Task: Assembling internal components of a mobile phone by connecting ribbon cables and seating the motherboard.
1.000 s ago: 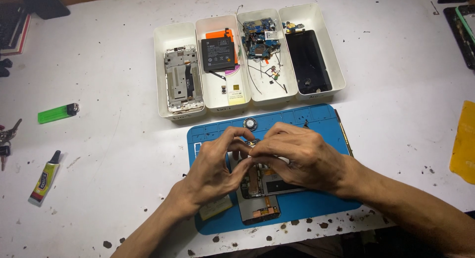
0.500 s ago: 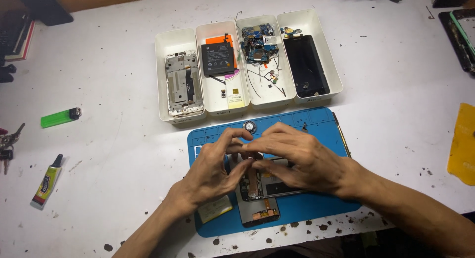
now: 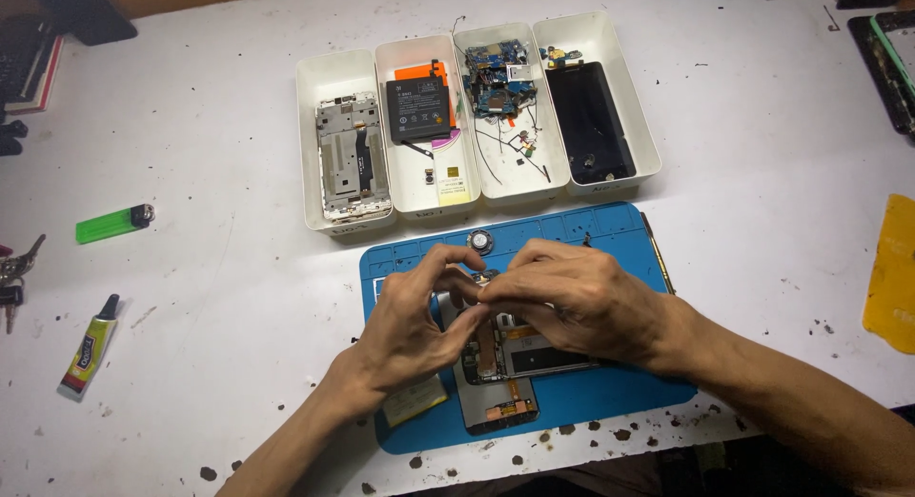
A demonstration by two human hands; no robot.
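Observation:
A blue work mat [image 3: 610, 225] lies on the white table, and an opened phone [image 3: 500, 373] with its inner parts showing rests on it. My left hand [image 3: 410, 325] and my right hand [image 3: 581, 302] meet over the phone's upper end. Their fingertips pinch a small part [image 3: 483, 279] between them; most of it is hidden by the fingers. A small round metal part [image 3: 479, 240] sits on the mat just beyond my hands. A yellowish card [image 3: 415, 399] lies under my left wrist.
Several white trays stand behind the mat: one with a metal phone frame [image 3: 348, 163], one with a black battery [image 3: 417, 106], one with circuit boards [image 3: 498, 78], one with a black screen [image 3: 588, 116]. A green lighter [image 3: 112, 223], a glue tube [image 3: 88, 349] and keys [image 3: 14, 268] lie left.
The hands stay together over the phone with only small finger shifts. The view has moved slightly, nothing else on the table has changed place.

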